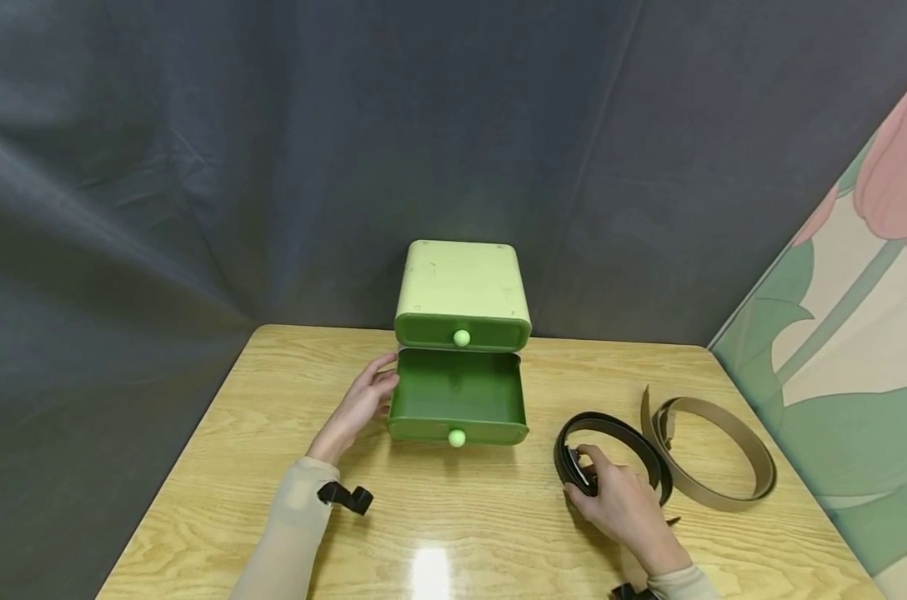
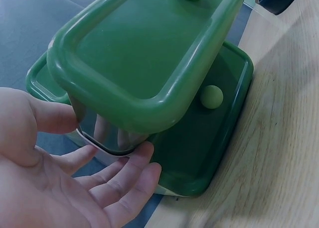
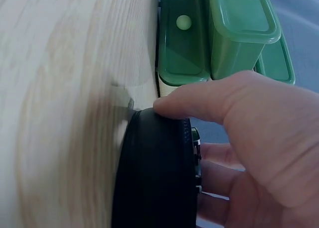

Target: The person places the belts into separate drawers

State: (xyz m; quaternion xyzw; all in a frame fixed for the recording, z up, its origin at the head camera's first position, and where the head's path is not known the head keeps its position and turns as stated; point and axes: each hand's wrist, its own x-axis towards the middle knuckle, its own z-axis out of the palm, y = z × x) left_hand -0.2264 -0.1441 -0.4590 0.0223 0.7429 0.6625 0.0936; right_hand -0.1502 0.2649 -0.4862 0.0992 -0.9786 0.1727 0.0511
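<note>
A small cabinet (image 1: 464, 279) with a pale green top stands at the back of the table, its middle drawer (image 1: 419, 431) pulled out. No contents show inside that drawer. My left hand (image 1: 359, 408) is at the drawer's left side, fingers spread and relaxed; in the left wrist view the thumb and fingertips lie against or close to the drawer's side wall (image 2: 94, 123). At the right, a coiled black belt (image 1: 611, 423) stands on its edge on the table. My right hand (image 1: 626, 504) pinches it near the metal buckle (image 3: 197, 158), thumb on the strap.
A coiled tan belt (image 1: 757, 454) lies to the right of the black one. Round pale knobs (image 1: 462, 337) mark the drawer fronts. A dark curtain (image 1: 453, 125) hangs behind the wooden table (image 1: 273, 383), and a flower-patterned panel (image 1: 859, 350) stands along the right side.
</note>
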